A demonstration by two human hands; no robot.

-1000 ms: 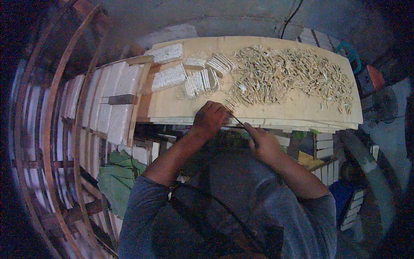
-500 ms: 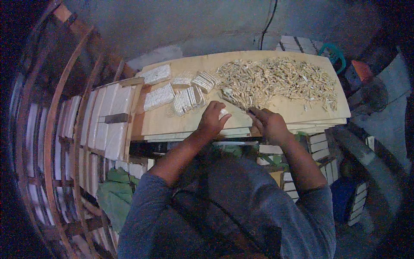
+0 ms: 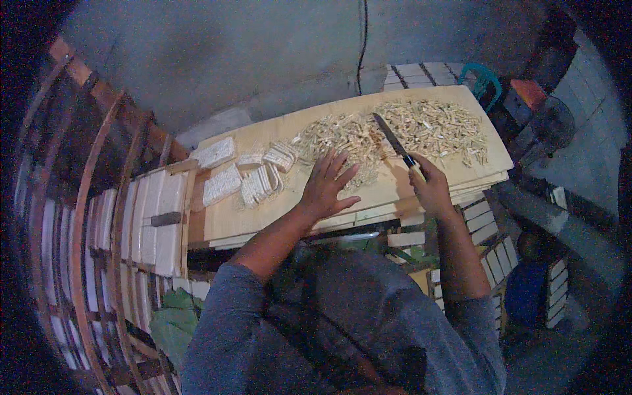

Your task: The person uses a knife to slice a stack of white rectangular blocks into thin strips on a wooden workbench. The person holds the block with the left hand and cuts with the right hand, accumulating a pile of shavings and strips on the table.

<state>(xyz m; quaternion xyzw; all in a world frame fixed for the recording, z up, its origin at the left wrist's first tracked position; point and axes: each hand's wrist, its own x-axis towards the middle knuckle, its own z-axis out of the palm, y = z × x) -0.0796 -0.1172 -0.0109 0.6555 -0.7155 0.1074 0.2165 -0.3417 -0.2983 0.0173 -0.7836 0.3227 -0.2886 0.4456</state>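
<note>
My left hand [image 3: 327, 184] lies flat with fingers spread on the wooden board [image 3: 237, 220], its fingertips at the near edge of a heap of pale cut strips [image 3: 401, 131]. My right hand [image 3: 431, 189] grips the handle of a knife [image 3: 393, 139]. The dark blade points away from me and lies over the heap. To the left of my left hand sit sliced white blocks [image 3: 264, 184] and whole white slabs [image 3: 222, 184], with another slab [image 3: 216, 152] farther back.
A wooden rack [image 3: 141, 220] with rows of white slabs stands at the left. More stacked slabs [image 3: 484, 227] sit under the board's right end. A grey wall [image 3: 263, 59] rises behind, with a black cable [image 3: 361, 46] hanging down it.
My left hand has opened out flat on the board beside the strips. My right hand has swung the knife up so that the blade lies over the heap. The view has shifted.
</note>
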